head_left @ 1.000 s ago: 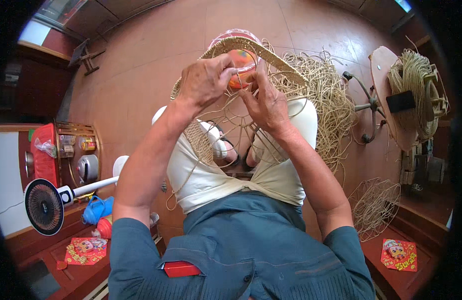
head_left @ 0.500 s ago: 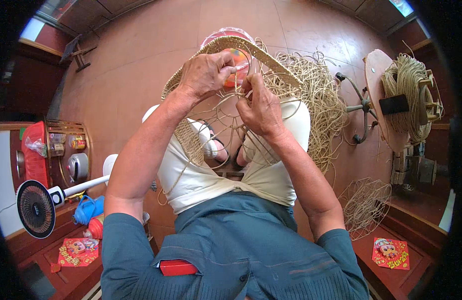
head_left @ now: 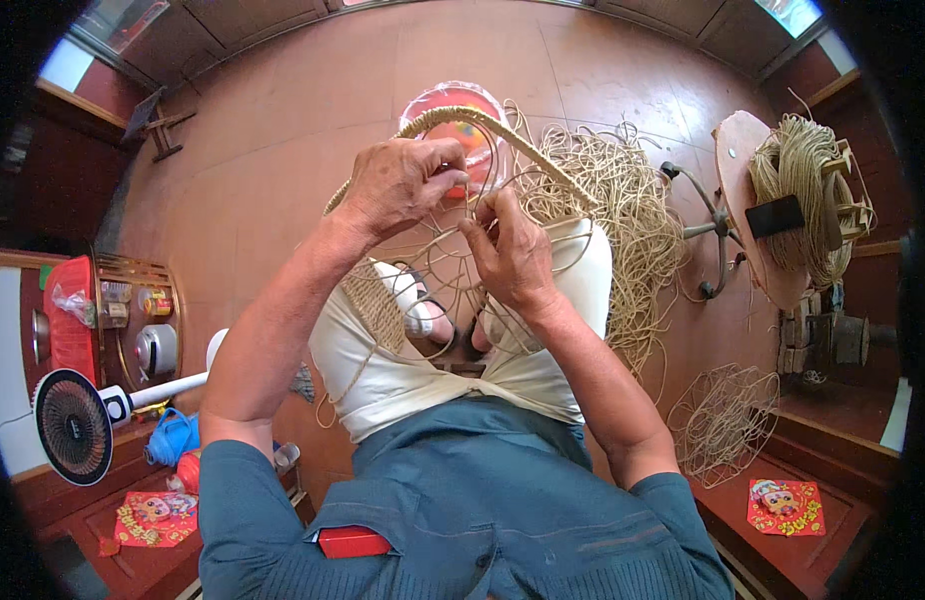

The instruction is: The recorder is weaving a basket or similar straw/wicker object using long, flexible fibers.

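On my lap rests a piece of straw-coloured weaving (head_left: 375, 306), with a dense woven patch on its left and open loops of cord (head_left: 453, 250) across its middle. A thick wrapped rim (head_left: 538, 155) arches along its far side. My left hand (head_left: 403, 188) is closed in a pinch on a strand of cord just inside that rim. Close by on the right, my right hand (head_left: 508, 245) has its fingertips pinched on cord at the same spot. The fingers hide the exact crossing of the strands. A loose cord end (head_left: 361, 370) trails over my left thigh.
A heap of loose cord (head_left: 623, 220) lies on the floor to the right, beside a wheeled stand (head_left: 723, 225). Beyond are a cord coil (head_left: 803, 190) and a black phone (head_left: 774, 216). A red basin (head_left: 453, 97) stands ahead; a fan (head_left: 74, 427) is left.
The rim of the weaving has tipped, showing a narrower band. Both hands have shifted slightly down the view and stay pinched close together on the cord. The surroundings have shifted a little with the view.
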Demonstrator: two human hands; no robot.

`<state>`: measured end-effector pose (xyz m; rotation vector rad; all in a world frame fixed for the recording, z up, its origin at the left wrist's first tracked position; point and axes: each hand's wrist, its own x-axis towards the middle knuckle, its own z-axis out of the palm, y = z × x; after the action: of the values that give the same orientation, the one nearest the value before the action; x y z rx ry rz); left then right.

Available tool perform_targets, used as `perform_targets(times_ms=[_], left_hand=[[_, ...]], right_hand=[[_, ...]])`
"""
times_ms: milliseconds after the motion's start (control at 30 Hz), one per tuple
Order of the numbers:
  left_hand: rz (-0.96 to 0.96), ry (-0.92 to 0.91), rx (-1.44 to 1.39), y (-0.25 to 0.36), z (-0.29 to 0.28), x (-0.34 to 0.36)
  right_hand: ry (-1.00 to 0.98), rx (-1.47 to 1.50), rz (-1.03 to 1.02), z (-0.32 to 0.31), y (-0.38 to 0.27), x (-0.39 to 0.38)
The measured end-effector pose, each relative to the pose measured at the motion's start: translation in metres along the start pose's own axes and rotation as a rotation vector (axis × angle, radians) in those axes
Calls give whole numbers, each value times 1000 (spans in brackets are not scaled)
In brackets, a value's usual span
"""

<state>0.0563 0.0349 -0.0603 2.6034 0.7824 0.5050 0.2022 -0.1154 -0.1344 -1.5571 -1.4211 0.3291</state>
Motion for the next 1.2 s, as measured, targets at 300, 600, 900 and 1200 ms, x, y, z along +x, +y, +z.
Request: perform_targets(times_ms=[300,600,900,1200], left_hand=[[180,87,159,-18,-35,42],[83,119,94,-27,-30,64],[35,123,11,-34,-19,69],[-6,134,-39,-28,-20,64]], right_hand=[[3,-39,-22,1,0,0],[-10,-39,-9,1,0,-1],[-37,-42,1,-3,1,1],[263,-95,-111,-50,3,26]])
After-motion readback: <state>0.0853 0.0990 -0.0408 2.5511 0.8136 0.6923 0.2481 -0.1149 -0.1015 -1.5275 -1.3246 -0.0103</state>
